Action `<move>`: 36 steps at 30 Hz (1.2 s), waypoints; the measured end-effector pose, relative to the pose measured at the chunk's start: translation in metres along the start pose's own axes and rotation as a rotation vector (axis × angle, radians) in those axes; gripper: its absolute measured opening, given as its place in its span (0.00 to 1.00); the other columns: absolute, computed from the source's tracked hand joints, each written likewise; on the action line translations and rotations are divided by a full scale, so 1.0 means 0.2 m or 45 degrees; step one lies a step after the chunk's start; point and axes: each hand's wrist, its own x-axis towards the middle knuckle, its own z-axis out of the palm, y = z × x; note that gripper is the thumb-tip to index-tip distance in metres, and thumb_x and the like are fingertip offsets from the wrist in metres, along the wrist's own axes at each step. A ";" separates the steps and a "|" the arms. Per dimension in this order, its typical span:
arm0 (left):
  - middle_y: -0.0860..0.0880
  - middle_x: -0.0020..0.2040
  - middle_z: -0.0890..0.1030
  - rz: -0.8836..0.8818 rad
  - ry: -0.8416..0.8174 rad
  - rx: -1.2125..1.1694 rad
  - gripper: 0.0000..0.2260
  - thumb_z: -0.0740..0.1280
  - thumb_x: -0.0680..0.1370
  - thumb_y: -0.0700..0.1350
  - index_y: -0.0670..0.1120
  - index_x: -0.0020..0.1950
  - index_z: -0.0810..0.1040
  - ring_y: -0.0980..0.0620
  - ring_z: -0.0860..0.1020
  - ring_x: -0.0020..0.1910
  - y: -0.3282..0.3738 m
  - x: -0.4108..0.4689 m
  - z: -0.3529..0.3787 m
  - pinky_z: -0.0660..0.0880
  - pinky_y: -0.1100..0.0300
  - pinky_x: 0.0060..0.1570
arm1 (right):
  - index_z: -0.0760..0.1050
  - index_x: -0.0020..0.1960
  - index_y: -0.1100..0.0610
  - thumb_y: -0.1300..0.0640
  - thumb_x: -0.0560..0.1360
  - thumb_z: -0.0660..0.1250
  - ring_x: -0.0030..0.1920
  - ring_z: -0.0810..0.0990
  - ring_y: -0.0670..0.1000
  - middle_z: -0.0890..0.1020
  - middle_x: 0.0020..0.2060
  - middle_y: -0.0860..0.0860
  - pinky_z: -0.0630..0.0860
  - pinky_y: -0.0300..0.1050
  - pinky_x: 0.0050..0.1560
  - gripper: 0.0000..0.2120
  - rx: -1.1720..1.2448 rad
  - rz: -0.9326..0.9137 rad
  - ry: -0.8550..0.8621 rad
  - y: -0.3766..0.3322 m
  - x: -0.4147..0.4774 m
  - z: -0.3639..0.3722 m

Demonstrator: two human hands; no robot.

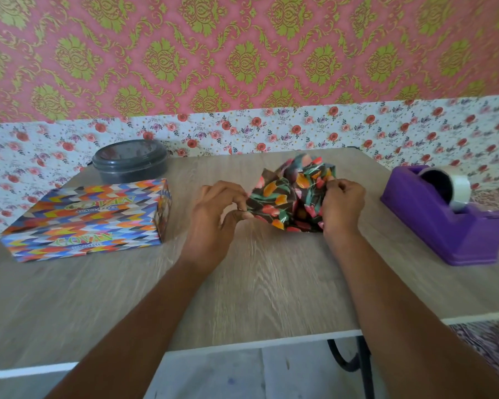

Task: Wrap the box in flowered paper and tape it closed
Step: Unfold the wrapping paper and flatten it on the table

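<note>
Both of our hands are on the flowered paper [288, 197], which sits crumpled and folded in on itself near the middle of the surface [242, 298]. Our left hand [213, 214] pinches the near-left edge between thumb and fingers. Our right hand [342, 205] has its fingers curled round the right side of the wad. Whether the paper rests on the surface or is lifted just clear of it we cannot quite tell (the frame is a little smeared).

The box [87, 217], bare of any wrapping, lies well to the left of the paper. Its long axis runs roughly left to right, and a dark round tub [130, 161] sits just behind it. So we judge the left hand the nearer one for fetching it, once the sheet is spread flat. The tape dispenser [441, 223] stands off to the right, nearer the right hand.
</note>
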 end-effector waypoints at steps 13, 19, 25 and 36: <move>0.56 0.39 0.78 -0.588 0.319 0.220 0.07 0.74 0.73 0.40 0.49 0.43 0.76 0.60 0.76 0.37 -0.06 0.01 -0.06 0.71 0.70 0.39 | 0.71 0.36 0.53 0.61 0.73 0.61 0.46 0.83 0.61 0.81 0.38 0.55 0.81 0.61 0.48 0.08 0.307 0.402 0.294 -0.02 0.03 -0.03; 0.44 0.57 0.76 -0.684 0.226 0.300 0.13 0.73 0.67 0.41 0.43 0.51 0.78 0.45 0.71 0.67 -0.05 -0.01 -0.05 0.64 0.58 0.61 | 0.73 0.36 0.52 0.58 0.72 0.61 0.45 0.85 0.62 0.83 0.43 0.57 0.84 0.64 0.45 0.07 0.335 0.460 0.306 0.00 0.01 -0.04; 0.51 0.62 0.78 -0.275 -0.187 0.707 0.21 0.75 0.62 0.39 0.50 0.53 0.82 0.48 0.68 0.68 -0.01 -0.01 -0.03 0.64 0.37 0.64 | 0.70 0.46 0.54 0.63 0.70 0.62 0.45 0.83 0.60 0.79 0.50 0.58 0.85 0.59 0.42 0.07 0.185 0.382 0.228 0.04 0.03 -0.02; 0.51 0.38 0.77 -0.499 -0.313 0.672 0.28 0.52 0.80 0.69 0.50 0.39 0.81 0.51 0.71 0.45 -0.01 -0.05 -0.04 0.64 0.34 0.63 | 0.75 0.32 0.56 0.58 0.72 0.64 0.39 0.85 0.60 0.83 0.35 0.58 0.84 0.60 0.42 0.10 -0.084 0.223 0.112 0.07 0.09 -0.04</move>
